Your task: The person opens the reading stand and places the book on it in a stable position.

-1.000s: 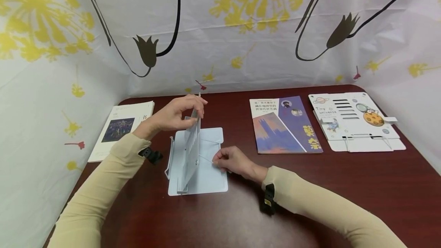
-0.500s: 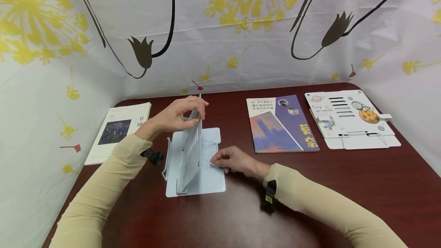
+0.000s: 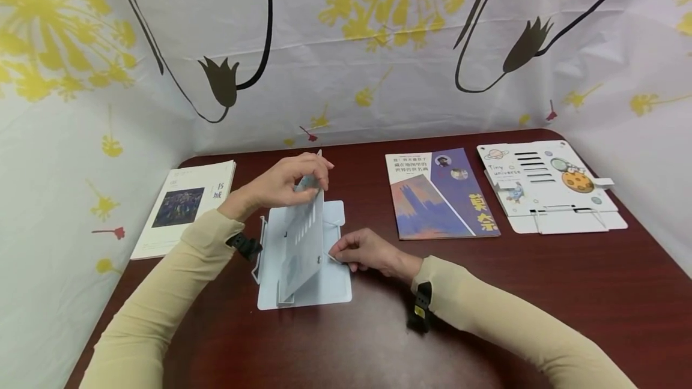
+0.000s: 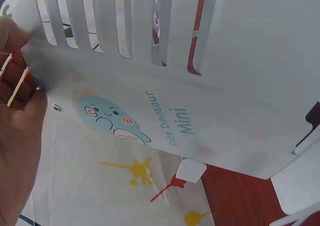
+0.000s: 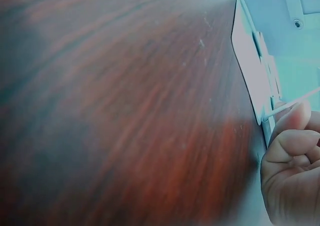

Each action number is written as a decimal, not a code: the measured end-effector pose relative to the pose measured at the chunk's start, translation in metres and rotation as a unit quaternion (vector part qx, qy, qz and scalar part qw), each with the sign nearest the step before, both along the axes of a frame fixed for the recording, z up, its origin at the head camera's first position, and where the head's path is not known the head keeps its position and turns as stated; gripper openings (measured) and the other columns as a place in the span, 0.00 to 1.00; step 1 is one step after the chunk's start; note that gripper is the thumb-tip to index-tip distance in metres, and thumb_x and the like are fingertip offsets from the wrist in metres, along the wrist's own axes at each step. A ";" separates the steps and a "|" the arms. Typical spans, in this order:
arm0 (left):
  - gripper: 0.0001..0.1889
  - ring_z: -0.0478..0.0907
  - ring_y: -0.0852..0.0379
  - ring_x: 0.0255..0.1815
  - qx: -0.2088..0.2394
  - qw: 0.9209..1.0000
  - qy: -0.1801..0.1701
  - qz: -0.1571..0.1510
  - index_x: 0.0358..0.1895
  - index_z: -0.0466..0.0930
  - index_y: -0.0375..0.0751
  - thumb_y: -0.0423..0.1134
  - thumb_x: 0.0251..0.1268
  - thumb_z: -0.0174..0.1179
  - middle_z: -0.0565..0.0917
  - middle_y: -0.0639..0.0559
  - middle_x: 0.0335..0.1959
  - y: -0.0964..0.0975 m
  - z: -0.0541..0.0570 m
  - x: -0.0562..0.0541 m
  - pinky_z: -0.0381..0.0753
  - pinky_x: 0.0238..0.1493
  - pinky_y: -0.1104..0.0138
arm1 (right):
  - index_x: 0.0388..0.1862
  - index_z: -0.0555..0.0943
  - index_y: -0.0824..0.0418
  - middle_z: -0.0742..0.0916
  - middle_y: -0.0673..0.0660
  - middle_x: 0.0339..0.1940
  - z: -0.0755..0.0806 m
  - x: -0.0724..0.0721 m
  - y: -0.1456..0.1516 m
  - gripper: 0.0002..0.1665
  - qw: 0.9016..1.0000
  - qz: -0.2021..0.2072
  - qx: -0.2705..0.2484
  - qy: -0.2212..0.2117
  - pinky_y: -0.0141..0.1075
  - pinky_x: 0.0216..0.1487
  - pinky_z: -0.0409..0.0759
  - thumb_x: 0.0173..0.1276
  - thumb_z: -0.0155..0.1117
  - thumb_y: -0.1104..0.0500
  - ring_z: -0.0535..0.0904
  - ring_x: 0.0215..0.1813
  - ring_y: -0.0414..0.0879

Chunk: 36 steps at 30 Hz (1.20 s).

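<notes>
A pale blue book stand is partly raised, its slotted panel leaning up from a flat base plate. In the left wrist view, the panel bears a dinosaur print and the words "Cute Dinosaur Mini". My left hand grips the panel's upper edge between thumb and fingers. At the right edge of the base, my right hand pinches a thin wire support. The panel hides part of this wire in the head view. A wire page holder sticks out at the base's left side.
On the dark red table, a white-covered book lies behind my left arm. A purple magazine lies at the back middle. Another book stand, white with space prints, lies folded at the right. A patterned white curtain surrounds the table.
The panel's upper edge has tipped slightly to the right with my left hand, so more of its slotted face shows. My right hand stays at the wire. The head view has shifted a little.
</notes>
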<state>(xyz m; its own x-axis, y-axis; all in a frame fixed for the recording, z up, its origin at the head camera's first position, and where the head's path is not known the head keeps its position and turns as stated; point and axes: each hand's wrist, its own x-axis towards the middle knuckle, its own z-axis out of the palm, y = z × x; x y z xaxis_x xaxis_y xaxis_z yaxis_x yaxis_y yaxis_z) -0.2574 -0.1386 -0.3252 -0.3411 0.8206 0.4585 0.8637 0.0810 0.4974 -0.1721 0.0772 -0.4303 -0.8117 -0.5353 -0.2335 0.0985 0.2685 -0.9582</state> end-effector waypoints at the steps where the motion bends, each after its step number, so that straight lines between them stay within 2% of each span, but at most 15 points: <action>1: 0.10 0.72 0.48 0.58 -0.002 1.000 -0.001 0.000 0.35 0.78 0.41 0.22 0.55 0.56 0.80 0.51 0.39 0.001 -0.001 0.000 0.62 0.68 0.55 | 0.43 0.82 0.70 0.79 0.51 0.18 0.000 0.000 0.000 0.11 1.000 0.000 -0.002 -0.003 0.29 0.18 0.63 0.66 0.59 0.65 0.69 0.17 0.38; 6: 0.10 0.72 0.50 0.58 0.001 1.000 0.001 -0.006 0.35 0.78 0.41 0.23 0.56 0.54 0.80 0.52 0.39 0.003 -0.002 -0.001 0.60 0.69 0.54 | 0.45 0.81 0.71 0.80 0.50 0.20 -0.002 0.001 0.002 0.12 1.000 -0.005 -0.015 -0.023 0.28 0.18 0.64 0.66 0.59 0.66 0.71 0.18 0.37; 11: 0.10 0.71 0.49 0.60 0.005 1.000 -0.006 -0.006 0.36 0.79 0.43 0.24 0.57 0.55 0.80 0.50 0.42 0.003 -0.003 -0.002 0.62 0.68 0.56 | 0.49 0.80 0.70 0.82 0.50 0.22 -0.006 0.003 0.005 0.14 0.995 -0.029 -0.044 -0.087 0.27 0.20 0.68 0.67 0.59 0.64 0.74 0.20 0.36; 13: 0.11 0.70 0.48 0.62 0.005 1.000 -0.013 0.006 0.38 0.80 0.44 0.24 0.58 0.56 0.81 0.49 0.45 0.002 -0.005 -0.002 0.64 0.67 0.57 | 0.53 0.79 0.69 0.84 0.52 0.27 -0.007 0.006 0.007 0.17 0.990 -0.046 -0.066 -0.115 0.26 0.21 0.70 0.68 0.58 0.63 0.76 0.22 0.36; 17: 0.12 0.68 0.48 0.65 0.011 0.998 -0.027 0.047 0.41 0.81 0.44 0.25 0.57 0.59 0.80 0.46 0.52 -0.002 -0.007 -0.001 0.67 0.65 0.62 | 0.59 0.74 0.70 0.86 0.58 0.45 -0.003 0.019 0.008 0.21 0.976 -0.103 -0.124 -0.147 0.24 0.24 0.72 0.69 0.56 0.65 0.79 0.28 0.35; 19: 0.13 0.67 0.46 0.66 0.019 0.997 -0.032 0.065 0.44 0.80 0.40 0.24 0.57 0.61 0.78 0.43 0.55 -0.003 -0.007 0.001 0.67 0.64 0.63 | 0.61 0.72 0.71 0.84 0.60 0.51 0.000 0.028 0.007 0.22 0.967 -0.137 -0.150 -0.153 0.23 0.25 0.73 0.69 0.55 0.66 0.80 0.29 0.35; 21: 0.15 0.66 0.43 0.66 0.029 0.996 -0.035 0.079 0.47 0.79 0.35 0.23 0.55 0.62 0.75 0.39 0.58 -0.003 -0.005 0.004 0.67 0.64 0.60 | 0.61 0.72 0.71 0.84 0.60 0.52 0.004 0.040 0.005 0.22 0.958 -0.166 -0.172 -0.157 0.23 0.26 0.73 0.68 0.56 0.66 0.80 0.30 0.35; 24: 0.20 0.64 0.40 0.65 0.042 0.993 -0.064 0.091 0.52 0.75 0.27 0.22 0.53 0.63 0.70 0.33 0.62 -0.004 0.000 0.009 0.66 0.65 0.54 | 0.59 0.73 0.71 0.84 0.57 0.51 0.009 0.059 -0.001 0.22 0.948 -0.193 -0.201 -0.156 0.24 0.28 0.75 0.67 0.58 0.66 0.81 0.32 0.35; 26: 0.26 0.63 0.41 0.66 0.045 0.989 -0.095 0.106 0.57 0.71 0.26 0.22 0.52 0.64 0.68 0.33 0.64 -0.005 -0.002 0.008 0.64 0.66 0.52 | 0.58 0.73 0.71 0.85 0.56 0.49 0.012 0.071 -0.006 0.21 0.943 -0.202 -0.218 -0.148 0.24 0.30 0.76 0.66 0.59 0.66 0.81 0.34 0.36; 31: 0.36 0.60 0.49 0.70 0.029 0.973 -0.175 0.145 0.67 0.63 0.33 0.26 0.53 0.66 0.64 0.42 0.68 -0.013 -0.019 -0.008 0.58 0.70 0.56 | 0.52 0.76 0.69 0.85 0.54 0.45 0.019 0.096 -0.020 0.17 0.929 -0.235 -0.254 -0.130 0.29 0.37 0.79 0.65 0.60 0.68 0.81 0.39 0.39; 36: 0.36 0.61 0.50 0.70 0.005 0.962 -0.218 0.166 0.69 0.61 0.38 0.32 0.56 0.66 0.66 0.44 0.69 -0.023 -0.031 -0.017 0.58 0.70 0.56 | 0.48 0.76 0.66 0.83 0.51 0.40 0.024 0.112 -0.031 0.15 0.916 -0.262 -0.284 -0.110 0.30 0.39 0.80 0.62 0.61 0.70 0.80 0.41 0.40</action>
